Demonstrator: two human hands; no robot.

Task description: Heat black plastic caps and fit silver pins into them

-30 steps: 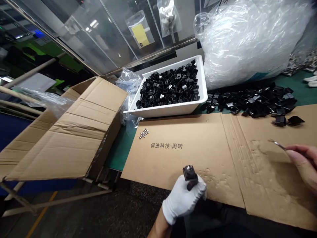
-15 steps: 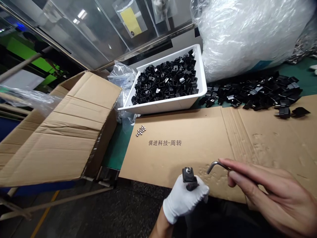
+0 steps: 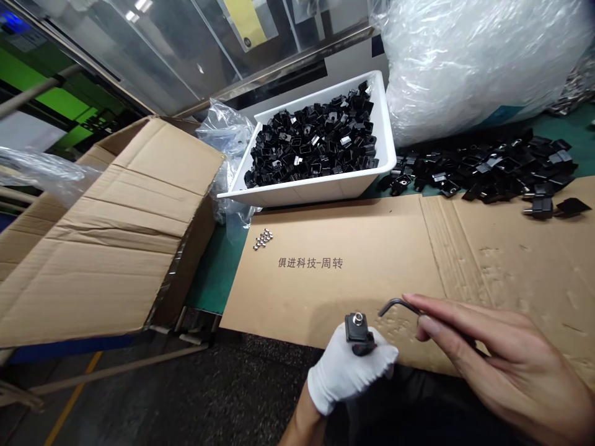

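My left hand, in a white glove, grips a small black plastic part near the front edge of the cardboard. A shiny metal screw sticks up from the top of that part. Bare, my right hand pinches a hex key between thumb and fingers. The bent short end of the key points left and down, a little apart from the screw. A small group of metal screws lies at the left end of the cardboard sheet.
Behind the sheet stands a white bin full of black parts. More black parts are heaped to its right, before a large clear plastic bag. An open cardboard box stands at left. The green table shows beside it.
My right hand has brought the hex key left, closer to the screw on the black part. My left hand keeps its grip. The view has shifted slightly.
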